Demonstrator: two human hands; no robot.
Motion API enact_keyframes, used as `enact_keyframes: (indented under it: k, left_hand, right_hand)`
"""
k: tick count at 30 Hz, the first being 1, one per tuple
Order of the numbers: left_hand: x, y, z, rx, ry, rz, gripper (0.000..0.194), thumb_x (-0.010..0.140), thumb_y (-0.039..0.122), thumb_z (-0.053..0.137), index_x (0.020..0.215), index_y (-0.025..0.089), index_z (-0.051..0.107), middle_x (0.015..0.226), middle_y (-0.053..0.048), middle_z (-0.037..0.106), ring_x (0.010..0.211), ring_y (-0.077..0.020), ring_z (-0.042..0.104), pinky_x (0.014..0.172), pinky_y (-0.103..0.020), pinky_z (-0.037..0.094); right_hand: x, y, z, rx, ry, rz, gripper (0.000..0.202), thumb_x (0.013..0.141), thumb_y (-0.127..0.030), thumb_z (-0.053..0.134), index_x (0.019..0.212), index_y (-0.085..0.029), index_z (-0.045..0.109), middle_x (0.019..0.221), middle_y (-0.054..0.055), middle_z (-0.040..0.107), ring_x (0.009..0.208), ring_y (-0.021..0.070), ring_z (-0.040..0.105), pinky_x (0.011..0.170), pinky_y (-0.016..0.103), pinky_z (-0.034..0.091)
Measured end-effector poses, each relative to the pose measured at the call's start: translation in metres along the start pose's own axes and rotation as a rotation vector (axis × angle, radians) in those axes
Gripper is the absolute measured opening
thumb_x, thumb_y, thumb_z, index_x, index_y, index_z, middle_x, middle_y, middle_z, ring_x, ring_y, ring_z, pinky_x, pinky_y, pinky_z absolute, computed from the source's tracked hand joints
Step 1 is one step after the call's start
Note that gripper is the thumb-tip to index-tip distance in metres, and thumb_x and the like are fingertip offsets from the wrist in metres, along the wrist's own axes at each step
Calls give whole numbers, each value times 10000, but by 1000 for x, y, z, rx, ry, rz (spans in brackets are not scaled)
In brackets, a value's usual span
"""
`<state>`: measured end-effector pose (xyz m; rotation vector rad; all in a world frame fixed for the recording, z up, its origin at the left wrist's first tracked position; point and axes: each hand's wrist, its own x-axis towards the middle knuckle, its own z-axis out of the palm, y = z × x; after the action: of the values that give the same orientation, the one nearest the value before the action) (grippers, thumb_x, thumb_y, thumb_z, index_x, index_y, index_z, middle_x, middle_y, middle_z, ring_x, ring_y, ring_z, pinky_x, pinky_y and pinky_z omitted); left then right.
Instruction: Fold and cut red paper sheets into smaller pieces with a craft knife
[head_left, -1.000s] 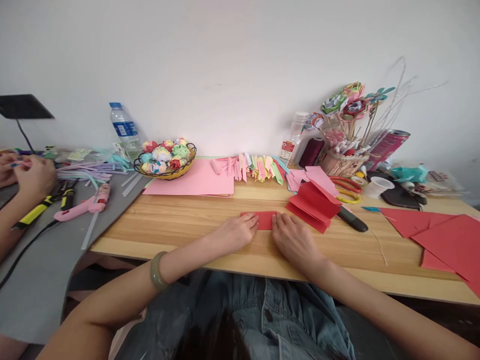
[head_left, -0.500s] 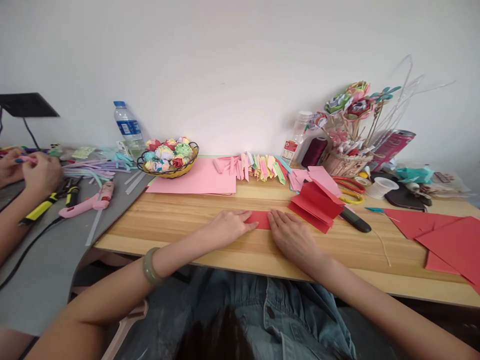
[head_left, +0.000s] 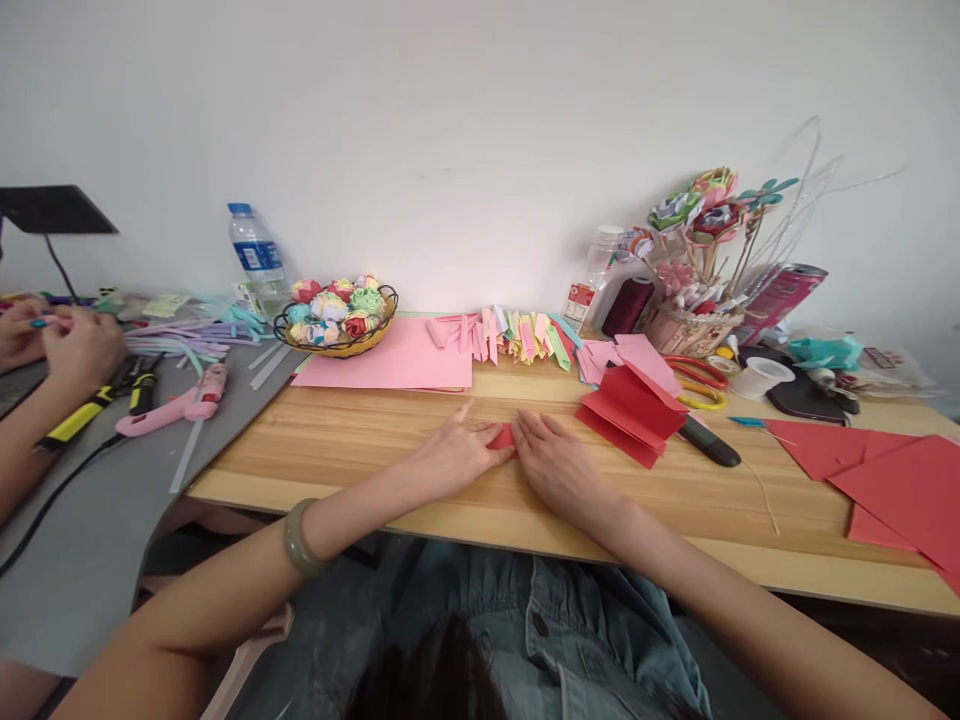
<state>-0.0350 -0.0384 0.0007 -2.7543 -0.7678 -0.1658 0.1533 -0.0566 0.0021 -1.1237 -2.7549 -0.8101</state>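
Observation:
A small piece of red paper (head_left: 505, 441) lies on the wooden table, mostly covered by fingers. My left hand (head_left: 454, 452) pinches its left end between thumb and fingers, the index finger lifted away. Pressed flat over the right end is my right hand (head_left: 559, 462), its fingers stretched out and close together. Right of my hands stands a folded stack of red paper (head_left: 634, 415), with a dark-handled tool (head_left: 709, 441) beside it.
A basket of paper flowers (head_left: 337, 345) sits on pink sheets (head_left: 420, 360) at the back. Scissors (head_left: 697, 382), a white spool (head_left: 761, 377) and red sheets (head_left: 900, 490) lie right. Leftward are a pink glue gun (head_left: 176, 408) and a co-worker's hands (head_left: 82, 345).
My right hand has slid left toward my left hand, and less of the red paper shows between them. My left index finger has lifted off the paper.

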Motion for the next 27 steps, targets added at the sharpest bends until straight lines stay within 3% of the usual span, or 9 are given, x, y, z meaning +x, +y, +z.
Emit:
enact_keyframes:
  k: [4,7,10,14,17,21,27]
  left_hand:
    - [0,0,-3,-8,-43,-24,327,890,121,419,1170,231,548,1191,-121,589,1087,-195,567,1011,-495,287]
    - [8,2,-5,9,-76,-71,278,878,111,442,1116,173,571,1130,-125,621,989,-200,613,957,-440,362]
    - [24,10,-12,77,-104,-125,244,863,91,455,1083,88,560,995,-146,656,868,-221,638,859,-401,427]
    - [42,21,-21,59,-200,-224,268,837,30,443,1090,51,528,922,-158,651,830,-240,635,726,-352,468]
    - [49,23,-20,33,-221,-310,242,851,17,387,1021,59,554,929,-148,629,869,-248,611,705,-347,468]
    - [50,21,-10,-16,-149,-406,250,896,60,330,1025,85,544,1044,-133,572,995,-235,540,713,-310,462]
    - [47,19,-1,-38,-140,-363,260,895,44,322,1047,82,530,1019,-118,570,973,-207,526,758,-299,444]
  right_hand:
    - [-23,21,-2,-25,-6,57,332,809,-73,452,1093,0,608,1139,194,614,1127,272,511,949,411,391]
    - [-24,26,-5,-58,-40,81,270,796,-66,459,961,-33,670,1009,165,670,1022,259,566,939,383,402]
    - [-11,14,-7,-88,-56,117,253,788,-64,447,852,-47,691,796,142,685,851,248,605,968,393,371]
    - [6,-8,-7,-115,-65,205,350,791,-53,396,1041,-25,640,687,98,665,769,237,606,1056,435,247]
    - [12,-16,-4,-107,-75,267,353,784,-45,382,1011,-31,653,714,103,663,804,240,604,1081,442,190]
    - [11,-16,-2,-79,-76,332,351,811,-80,378,1047,-29,633,967,169,646,1048,279,524,1057,474,217]
    - [9,-13,-3,-13,-105,355,342,830,-95,382,1092,-74,600,912,122,620,844,239,544,926,483,340]
